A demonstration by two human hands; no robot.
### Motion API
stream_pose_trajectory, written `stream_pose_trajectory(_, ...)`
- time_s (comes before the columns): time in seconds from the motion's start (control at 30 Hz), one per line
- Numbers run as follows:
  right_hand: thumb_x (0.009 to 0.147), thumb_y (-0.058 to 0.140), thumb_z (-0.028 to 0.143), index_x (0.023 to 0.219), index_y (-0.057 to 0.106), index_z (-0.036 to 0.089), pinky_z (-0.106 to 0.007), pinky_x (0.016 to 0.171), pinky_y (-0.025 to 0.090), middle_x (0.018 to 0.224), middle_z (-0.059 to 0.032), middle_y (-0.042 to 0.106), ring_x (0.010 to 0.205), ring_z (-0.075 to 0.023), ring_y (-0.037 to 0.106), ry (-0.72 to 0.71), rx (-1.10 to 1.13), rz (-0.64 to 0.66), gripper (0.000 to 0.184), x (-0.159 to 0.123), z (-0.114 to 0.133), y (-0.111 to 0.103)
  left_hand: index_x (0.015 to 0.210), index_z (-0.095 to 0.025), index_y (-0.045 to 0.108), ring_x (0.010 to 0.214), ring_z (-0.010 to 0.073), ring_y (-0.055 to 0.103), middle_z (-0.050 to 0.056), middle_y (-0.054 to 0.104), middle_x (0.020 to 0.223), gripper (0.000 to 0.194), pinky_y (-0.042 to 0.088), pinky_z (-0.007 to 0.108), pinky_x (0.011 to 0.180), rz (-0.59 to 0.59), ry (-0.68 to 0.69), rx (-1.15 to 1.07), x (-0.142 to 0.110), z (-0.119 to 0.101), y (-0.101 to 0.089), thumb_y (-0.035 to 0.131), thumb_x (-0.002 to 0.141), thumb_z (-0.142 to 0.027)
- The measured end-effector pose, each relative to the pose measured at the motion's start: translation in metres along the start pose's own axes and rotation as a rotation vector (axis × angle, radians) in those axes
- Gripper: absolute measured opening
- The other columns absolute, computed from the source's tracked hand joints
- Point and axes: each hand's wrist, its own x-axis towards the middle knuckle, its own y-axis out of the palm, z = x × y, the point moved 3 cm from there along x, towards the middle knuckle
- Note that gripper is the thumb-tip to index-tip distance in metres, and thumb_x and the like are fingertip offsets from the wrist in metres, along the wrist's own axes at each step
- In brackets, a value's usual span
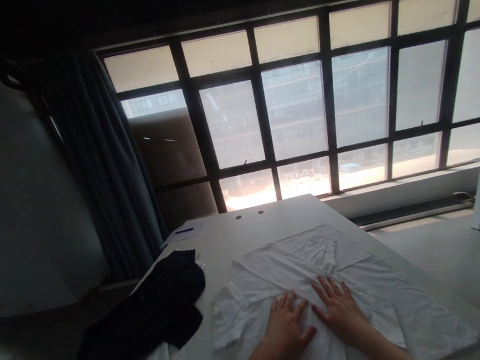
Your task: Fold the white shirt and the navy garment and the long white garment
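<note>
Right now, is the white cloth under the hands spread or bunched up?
Spread out, though wrinkled: the white cloth lies wide across the table, left hand and right hand on it.

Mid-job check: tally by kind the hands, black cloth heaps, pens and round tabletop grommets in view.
Bare hands, left hand and right hand, on spread white cloth: 2
Black cloth heap: 1
Slim blue pen: 1
Small round grommets in the white tabletop: 2
Total: 6
</note>
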Motion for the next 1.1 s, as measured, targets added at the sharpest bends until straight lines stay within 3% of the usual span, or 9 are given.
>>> stream_pose_trajectory(0.07, 0.095, 0.028, 0.076, 0.157, 0.038, 0.029, -0.063, 0.122, 0.007, 0.165, -0.0067, 0.028, 0.154, -0.0371, 0.018, 0.043, -0.031, -0.017, 0.078, 0.007, 0.000, 0.001, 0.158, -0.041, 0.028, 0.156, 0.0366, 0.012, 0.006, 0.015, 0.170, 0.080, 0.011, 0.064, 0.124, 0.089, 0.048, -0.040, -0.011, -0.006, 0.005, 0.046, 0.089, -0.078)
stream_pose_trajectory(0.17, 0.096, 0.028, 0.074, 0.158, 0.035, 0.029, -0.063, 0.122, 0.007, 0.166, -0.0068, 0.025, 0.155, -0.0364, 0.016, 0.029, -0.040, -0.011, 0.076, 0.009, -0.002, 0.001, 0.159, -0.043, 0.024, 0.157, 0.0326, 0.006, 0.001, 0.009, 0.171, 0.076, 0.006, 0.062, 0.126, 0.066, 0.041, -0.044, -0.028, 0.003, -0.002, 0.040, 0.093, -0.077)
stream_pose_trajectory(0.33, 0.094, 0.023, 0.079, 0.159, 0.030, 0.027, -0.062, 0.124, 0.006, 0.168, -0.0040, 0.017, 0.156, -0.0358, 0.009, -0.061, -0.016, 0.057, 0.083, -0.006, -0.014, 0.000, 0.159, -0.043, 0.023, 0.157, 0.0323, 0.010, 0.000, 0.010, 0.170, 0.072, 0.013, 0.058, 0.127, 0.039, -0.039, 0.041, -0.059, 0.038, -0.012, 0.039, 0.095, -0.074)
stream_pose_trajectory(0.5, 0.097, 0.025, 0.074, 0.160, 0.028, 0.023, -0.061, 0.125, 0.005, 0.167, -0.0031, 0.014, 0.156, -0.0351, 0.010, -0.095, -0.027, 0.064, 0.080, -0.032, -0.023, 0.003, 0.158, -0.042, 0.025, 0.156, 0.0345, 0.014, 0.001, 0.012, 0.168, 0.070, 0.019, 0.059, 0.126, 0.015, -0.116, 0.106, -0.093, 0.075, -0.017, 0.039, 0.097, -0.071)
stream_pose_trajectory(0.6, 0.096, 0.030, 0.072, 0.157, 0.037, 0.019, -0.067, 0.123, 0.001, 0.166, -0.0085, 0.020, 0.155, -0.0396, 0.011, -0.037, -0.049, 0.023, 0.081, -0.042, -0.007, 0.001, 0.157, -0.044, 0.027, 0.155, 0.0337, 0.017, 0.000, 0.015, 0.168, 0.068, 0.025, 0.056, 0.125, -0.020, -0.118, 0.113, -0.106, 0.085, -0.021, 0.042, 0.096, -0.071)
stream_pose_trajectory(0.7, 0.095, 0.033, 0.074, 0.158, 0.036, 0.018, -0.067, 0.123, 0.003, 0.166, -0.0096, 0.017, 0.155, -0.0396, 0.010, -0.077, -0.018, -0.019, 0.084, -0.045, 0.029, -0.001, 0.156, -0.044, 0.033, 0.154, 0.0332, 0.023, -0.001, 0.021, 0.167, 0.066, 0.028, 0.054, 0.125, -0.088, -0.108, 0.100, -0.112, 0.086, -0.024, 0.048, 0.096, -0.067)
stream_pose_trajectory(0.87, 0.092, 0.032, 0.080, 0.160, 0.028, 0.023, -0.068, 0.123, 0.008, 0.166, -0.0082, 0.016, 0.154, -0.0401, 0.012, -0.164, 0.092, 0.085, 0.089, -0.045, 0.071, 0.014, 0.144, -0.040, 0.056, 0.148, 0.0300, 0.038, 0.000, 0.045, 0.159, 0.048, 0.037, 0.048, 0.122, -0.268, -0.079, 0.085, -0.123, 0.080, -0.028, 0.052, 0.097, -0.050)
stream_pose_trajectory(0.97, 0.092, 0.035, 0.078, 0.161, 0.028, 0.023, -0.068, 0.123, 0.005, 0.167, -0.0091, 0.016, 0.154, -0.0402, 0.011, -0.184, 0.120, 0.094, 0.088, -0.045, 0.074, 0.017, 0.146, -0.040, 0.053, 0.151, 0.0338, 0.031, 0.001, 0.039, 0.162, 0.052, 0.031, 0.055, 0.124, -0.237, -0.004, 0.103, -0.128, 0.077, -0.028, 0.050, 0.097, -0.056)
stream_pose_trajectory(1.1, 0.094, 0.039, 0.073, 0.160, 0.032, 0.023, -0.068, 0.123, 0.006, 0.166, -0.0101, 0.019, 0.154, -0.0397, 0.013, -0.183, 0.137, 0.099, 0.083, -0.049, 0.073, 0.005, 0.154, -0.043, 0.038, 0.154, 0.0443, 0.016, 0.003, 0.027, 0.167, 0.072, 0.019, 0.070, 0.122, -0.103, -0.068, 0.117, -0.126, 0.081, -0.023, 0.052, 0.090, -0.073)
